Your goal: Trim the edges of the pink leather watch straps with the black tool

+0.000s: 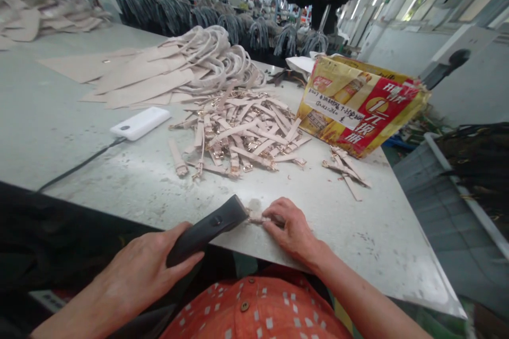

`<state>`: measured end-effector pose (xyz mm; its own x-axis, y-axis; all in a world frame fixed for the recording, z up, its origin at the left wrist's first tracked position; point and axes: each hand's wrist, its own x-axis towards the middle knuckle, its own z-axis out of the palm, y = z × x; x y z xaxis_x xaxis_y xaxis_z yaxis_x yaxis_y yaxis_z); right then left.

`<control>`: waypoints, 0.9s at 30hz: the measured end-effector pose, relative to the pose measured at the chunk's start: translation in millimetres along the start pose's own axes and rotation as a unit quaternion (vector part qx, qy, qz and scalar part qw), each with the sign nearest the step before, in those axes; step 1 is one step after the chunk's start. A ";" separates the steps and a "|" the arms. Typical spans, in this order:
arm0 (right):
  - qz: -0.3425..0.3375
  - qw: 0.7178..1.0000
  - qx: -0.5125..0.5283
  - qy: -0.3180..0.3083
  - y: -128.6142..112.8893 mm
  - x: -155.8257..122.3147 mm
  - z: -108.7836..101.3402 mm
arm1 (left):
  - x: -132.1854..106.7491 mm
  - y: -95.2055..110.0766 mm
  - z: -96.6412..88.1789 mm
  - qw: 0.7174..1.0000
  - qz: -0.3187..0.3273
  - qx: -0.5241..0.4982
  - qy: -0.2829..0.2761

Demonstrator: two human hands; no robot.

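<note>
In the head view, my left hand (155, 259) is closed around a black handheld device (212, 225), shaped like a hair clipper. Its wide front end points to the right and sits close to the end of a small beige strap (256, 218). My right hand (292, 230) pinches that strap near the table's front edge; the fingers hide part of it. Beyond both hands lies a loose pile of beige straps with gold-coloured buckles (246, 130). A few more buckled straps (345, 167) lie apart on the right.
A yellow and red cardboard box (358, 108) stands at the table's right side. A white power bank (141, 123) with a black cable (79, 164) lies on the left. Behind are stacked beige pieces with looped handles (178, 66). A grey bin (457, 212) stands beyond the right edge.
</note>
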<state>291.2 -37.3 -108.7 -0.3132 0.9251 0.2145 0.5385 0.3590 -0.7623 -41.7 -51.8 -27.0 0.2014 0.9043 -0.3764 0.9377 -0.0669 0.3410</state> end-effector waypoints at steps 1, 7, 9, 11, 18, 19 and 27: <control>0.001 1.000 0.001 0.003 0.2 0.9 0.4 | 0.0 5.7 -2.8 1.000 -0.003 0.014 -0.022; -0.011 1.000 0.005 0.001 -0.4 5.2 0.9 | 7.1 34.1 -25.1 0.992 0.011 0.090 -0.093; -0.013 1.000 0.006 -0.001 -1.3 5.1 1.4 | 11.4 39.0 -31.5 0.988 0.018 0.116 -0.098; -0.011 1.000 0.010 -0.003 -1.9 4.6 2.2 | 15.0 41.1 -36.1 0.985 0.027 0.137 -0.103; -0.005 1.000 0.004 0.001 -0.3 2.8 3.6 | 20.8 44.2 -46.5 0.977 0.036 0.173 -0.121; -0.007 1.000 0.005 0.000 0.3 2.8 3.6 | 21.8 44.9 -47.4 0.977 0.039 0.172 -0.122; -0.016 0.999 0.031 0.022 4.7 3.2 3.4 | 29.1 44.6 -38.4 0.987 0.062 0.111 -0.093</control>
<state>290.1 -33.1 -113.7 -0.2942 0.9182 0.2652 0.4793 0.3818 -0.7903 -4.9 -12.3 10.3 0.3478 0.7912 -0.5030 0.9374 -0.2823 0.2042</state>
